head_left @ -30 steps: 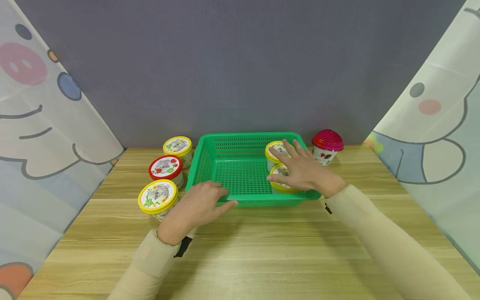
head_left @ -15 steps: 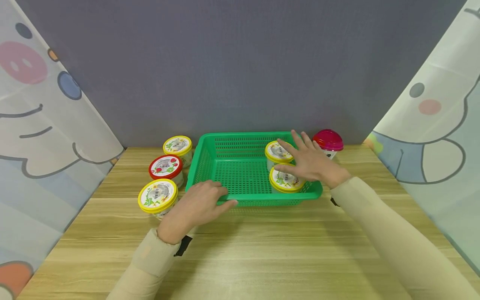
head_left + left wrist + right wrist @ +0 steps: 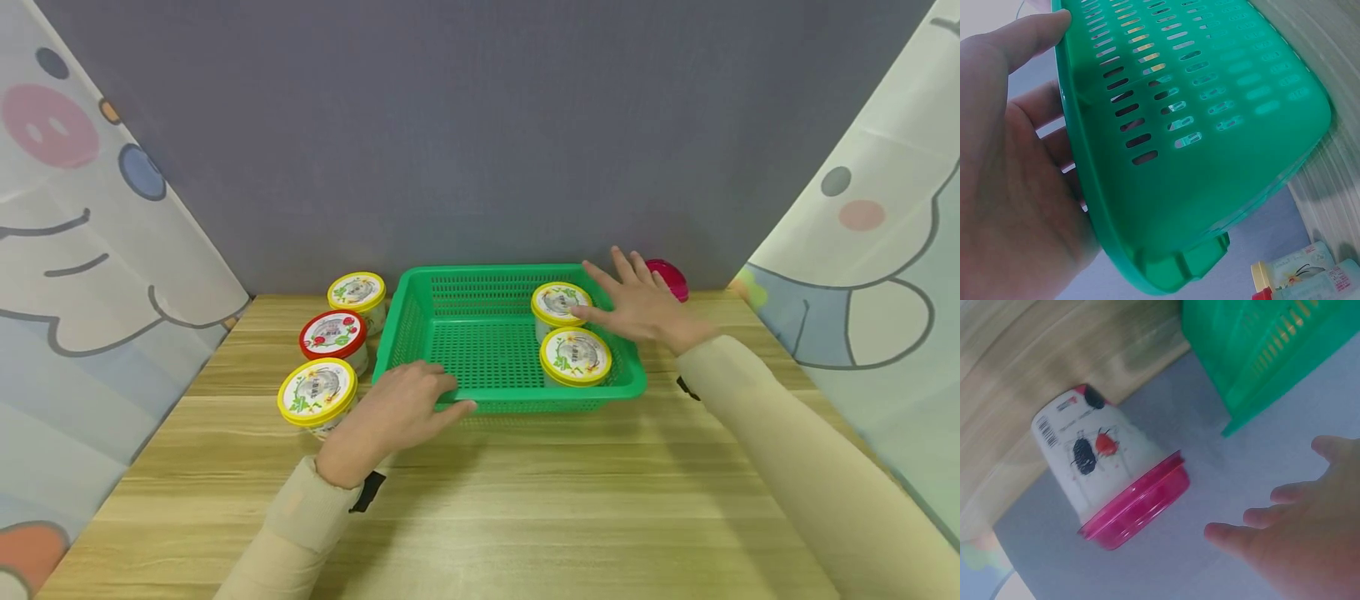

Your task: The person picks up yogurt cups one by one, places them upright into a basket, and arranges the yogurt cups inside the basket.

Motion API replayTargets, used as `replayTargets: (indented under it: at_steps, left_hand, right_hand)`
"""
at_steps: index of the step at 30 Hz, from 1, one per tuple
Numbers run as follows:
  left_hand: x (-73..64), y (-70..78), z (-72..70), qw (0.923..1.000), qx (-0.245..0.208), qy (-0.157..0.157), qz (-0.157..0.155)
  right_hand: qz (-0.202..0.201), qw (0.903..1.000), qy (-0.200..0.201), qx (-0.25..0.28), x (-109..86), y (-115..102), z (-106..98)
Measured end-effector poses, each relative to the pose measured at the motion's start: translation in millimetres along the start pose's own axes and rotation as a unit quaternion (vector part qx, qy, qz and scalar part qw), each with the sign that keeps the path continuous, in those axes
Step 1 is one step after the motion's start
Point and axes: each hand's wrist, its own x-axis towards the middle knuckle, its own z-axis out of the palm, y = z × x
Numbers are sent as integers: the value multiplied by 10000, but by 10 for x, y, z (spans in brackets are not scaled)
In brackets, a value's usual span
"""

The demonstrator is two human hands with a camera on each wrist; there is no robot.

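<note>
My left hand (image 3: 401, 408) holds the near-left corner of the green plastic basket (image 3: 517, 394), fingers over the rim and thumb along its outside. In the left wrist view the basket wall (image 3: 1229, 156) slants past that hand's fingers. Two yellow-lidded tubs, one behind (image 3: 559, 302) and one in front (image 3: 576, 357), stand upright inside the basket's right end. My right hand (image 3: 643, 307), fingers spread and holding nothing, hovers above the basket's right rim. Beyond it is a white cup (image 3: 1107, 456) with berry pictures and a domed pink lid (image 3: 670, 281), apart from the fingers.
Left of the basket stand three tubs in a row: a yellow-lidded one (image 3: 357, 292) at the back, a red-lidded one (image 3: 332, 335), and another yellow-lidded one (image 3: 317, 393) in front. A grey wall (image 3: 480, 133) backs the wooden table (image 3: 525, 517); printed curtains flank it.
My right hand has moved off the front tub in the basket, to the right and back toward the pink-lidded cup, now covering most of it. My left hand stays at the basket corner.
</note>
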Motion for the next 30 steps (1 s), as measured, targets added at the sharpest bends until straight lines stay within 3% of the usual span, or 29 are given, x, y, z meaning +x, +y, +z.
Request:
replayTargets:
  at_steps: [13, 30]
  left_hand:
    - [-6, 7, 7, 10000, 12, -18, -36]
    - [2, 8, 3, 10000, 62, 70, 30]
  right_hand:
    - [328, 9994, 86, 47, 98, 301, -43]
    - [846, 9956, -99, 384, 203, 596, -123]
